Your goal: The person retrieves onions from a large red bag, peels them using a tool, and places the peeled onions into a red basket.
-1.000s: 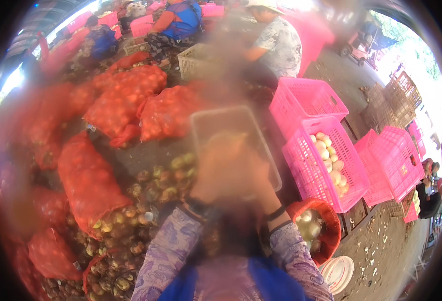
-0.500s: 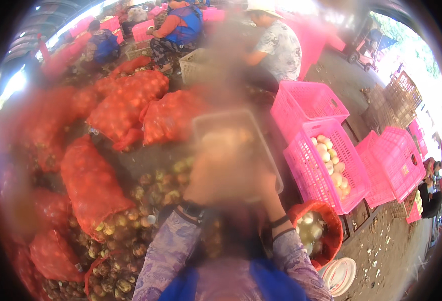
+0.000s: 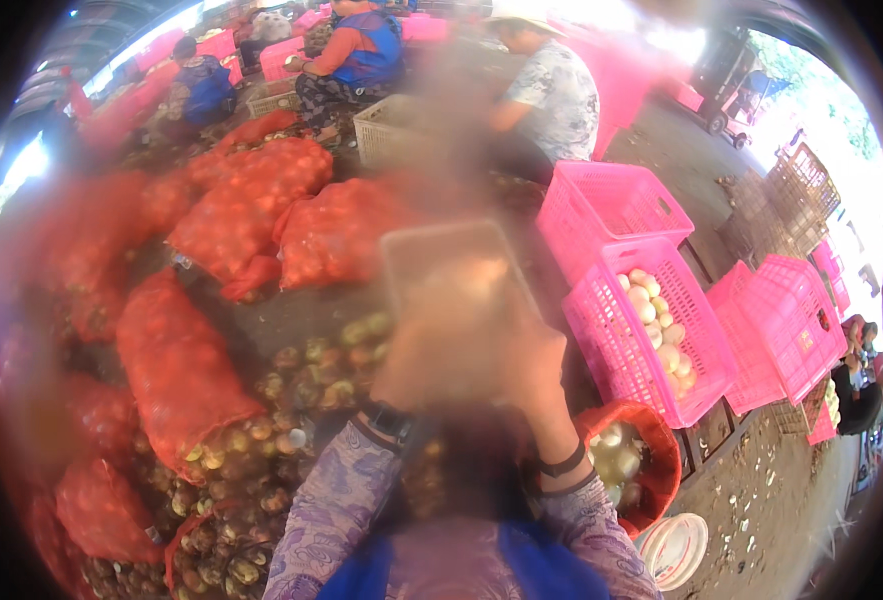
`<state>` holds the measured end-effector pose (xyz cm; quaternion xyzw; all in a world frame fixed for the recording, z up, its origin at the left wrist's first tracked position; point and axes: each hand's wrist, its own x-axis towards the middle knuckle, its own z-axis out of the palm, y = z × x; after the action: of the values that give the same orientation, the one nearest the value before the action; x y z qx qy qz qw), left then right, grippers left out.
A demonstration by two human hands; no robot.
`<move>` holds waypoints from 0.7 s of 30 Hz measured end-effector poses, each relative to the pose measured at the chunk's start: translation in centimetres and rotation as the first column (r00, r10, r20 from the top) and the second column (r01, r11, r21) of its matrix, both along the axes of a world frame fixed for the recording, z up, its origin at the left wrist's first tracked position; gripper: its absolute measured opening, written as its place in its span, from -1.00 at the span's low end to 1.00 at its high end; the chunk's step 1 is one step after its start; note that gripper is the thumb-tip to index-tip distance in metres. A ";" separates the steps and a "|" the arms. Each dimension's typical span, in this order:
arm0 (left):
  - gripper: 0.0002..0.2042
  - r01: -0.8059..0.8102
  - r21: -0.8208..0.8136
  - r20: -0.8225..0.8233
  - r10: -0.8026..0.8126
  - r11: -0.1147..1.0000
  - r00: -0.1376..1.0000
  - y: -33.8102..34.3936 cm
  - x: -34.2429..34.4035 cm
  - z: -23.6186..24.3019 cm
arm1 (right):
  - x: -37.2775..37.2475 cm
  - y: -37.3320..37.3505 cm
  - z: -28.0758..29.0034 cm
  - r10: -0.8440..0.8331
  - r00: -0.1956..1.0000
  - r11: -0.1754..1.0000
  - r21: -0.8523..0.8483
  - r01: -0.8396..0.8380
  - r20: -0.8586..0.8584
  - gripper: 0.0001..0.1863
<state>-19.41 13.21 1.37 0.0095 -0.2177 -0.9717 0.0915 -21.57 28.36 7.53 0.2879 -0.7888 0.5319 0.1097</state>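
My left hand [image 3: 416,345] and my right hand [image 3: 533,362] are close together in front of me, over a pale rectangular crate [image 3: 441,236]. A smeared patch in the middle of the picture blurs both hands, so their fingers and anything between them cannot be made out. Below and left of my left hand lies a heap of unpeeled, brownish onions [image 3: 223,500]. Beside my right wrist stands a round tub with a red rim [image 3: 651,425], with pale peeled onions [image 3: 616,463] inside.
Red net sacks [image 3: 176,370] full of onions lie along the left. To the right, a pink crate [image 3: 601,335] holds peeled onions, with another pink crate [image 3: 616,200] behind it. A white bucket [image 3: 676,550] stands near right. A person in a hat [image 3: 559,90] sits ahead.
My right hand has turned and moved slightly up and inward, nearer my left hand. The left hand has hardly moved. The view has shifted a little.
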 end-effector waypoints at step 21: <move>-0.33 0.068 -0.431 -0.097 -0.121 0.900 0.988 0.9 -0.4 2.5 | -0.6 0.5 1.7 -0.074 0.996 0.997 0.028 0.073 0.046 -0.65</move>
<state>-19.86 14.13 3.83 -0.0801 -0.4192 -0.9026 0.0573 -22.12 28.90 9.22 0.2474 -0.8083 0.5236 0.1068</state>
